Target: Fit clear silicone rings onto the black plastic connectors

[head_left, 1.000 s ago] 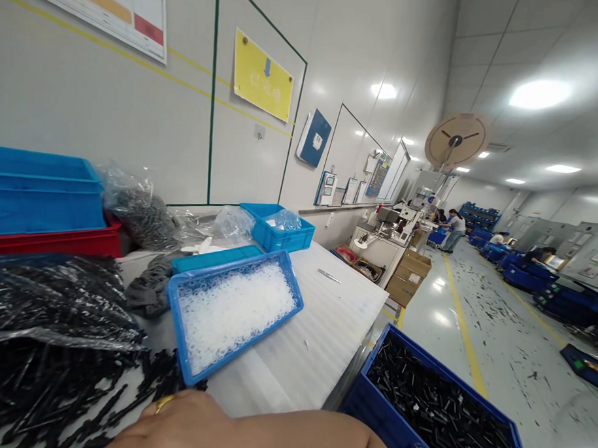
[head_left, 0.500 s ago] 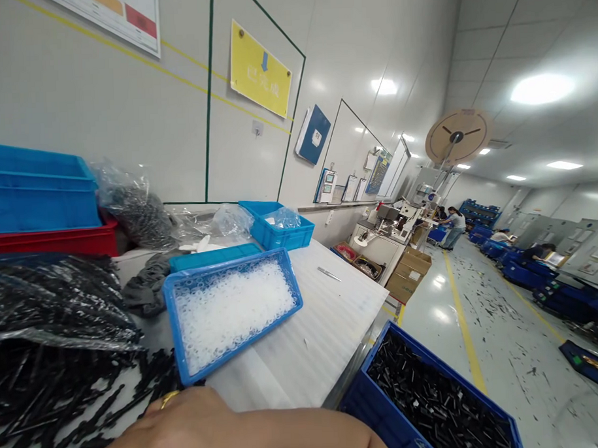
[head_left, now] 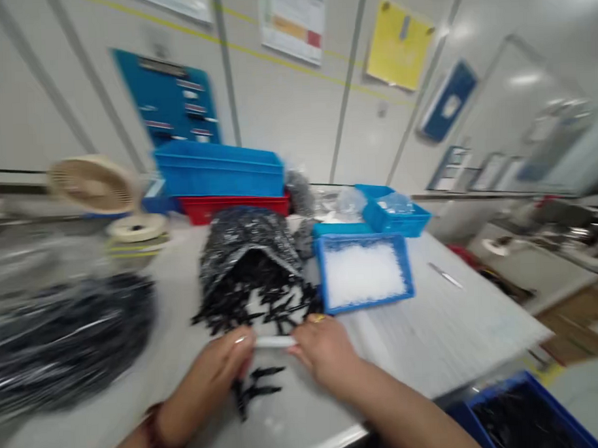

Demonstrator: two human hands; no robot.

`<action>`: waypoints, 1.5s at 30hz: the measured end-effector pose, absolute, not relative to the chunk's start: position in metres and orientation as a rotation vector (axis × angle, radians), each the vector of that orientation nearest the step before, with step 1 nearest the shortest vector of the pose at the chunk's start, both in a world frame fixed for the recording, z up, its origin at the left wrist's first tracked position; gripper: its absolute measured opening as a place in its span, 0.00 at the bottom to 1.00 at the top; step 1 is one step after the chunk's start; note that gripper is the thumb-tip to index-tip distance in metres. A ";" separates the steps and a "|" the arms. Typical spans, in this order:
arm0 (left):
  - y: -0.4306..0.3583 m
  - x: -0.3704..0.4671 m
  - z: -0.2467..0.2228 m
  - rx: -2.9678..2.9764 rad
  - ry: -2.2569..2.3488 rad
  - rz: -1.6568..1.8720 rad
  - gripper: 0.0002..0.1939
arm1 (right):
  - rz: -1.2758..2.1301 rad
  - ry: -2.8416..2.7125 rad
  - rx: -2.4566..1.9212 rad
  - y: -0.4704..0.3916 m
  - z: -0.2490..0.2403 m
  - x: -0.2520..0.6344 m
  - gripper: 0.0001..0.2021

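Pinching a short white tube (head_left: 275,342) between them, the left hand (head_left: 220,367) and right hand (head_left: 325,350) hover near the table's near edge (head_left: 331,438). Black parts (head_left: 255,297) lie just beyond; bare tabletop opens rightward below the blue tray (head_left: 365,306).

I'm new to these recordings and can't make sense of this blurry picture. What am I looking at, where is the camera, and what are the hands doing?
There is no machine here: a person works with bare hands, and the camera sits on their head, looking forward and down. The left hand and right hand hold a small white tube between them, each at one end. Below it lie loose black parts on the table. Behind the hands, more black pieces spill from a plastic bag. To the right stands a blue tray of white rings. Motion blurs the finer details.
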State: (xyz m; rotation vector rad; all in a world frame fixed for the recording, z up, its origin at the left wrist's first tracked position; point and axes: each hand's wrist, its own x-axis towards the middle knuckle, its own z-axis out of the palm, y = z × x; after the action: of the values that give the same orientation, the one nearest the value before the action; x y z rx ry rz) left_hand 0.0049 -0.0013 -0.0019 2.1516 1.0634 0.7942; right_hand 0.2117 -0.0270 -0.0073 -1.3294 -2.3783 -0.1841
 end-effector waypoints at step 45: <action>0.004 -0.003 0.006 1.917 1.115 0.787 0.22 | -0.431 -2.318 -1.238 -0.026 -0.003 0.219 0.20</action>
State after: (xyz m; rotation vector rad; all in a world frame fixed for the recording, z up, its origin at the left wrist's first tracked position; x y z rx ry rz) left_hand -0.0033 0.0039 0.0061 1.9167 1.1150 0.7875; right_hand 0.2186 -0.0261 -0.0028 -1.2383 -2.3175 -0.4305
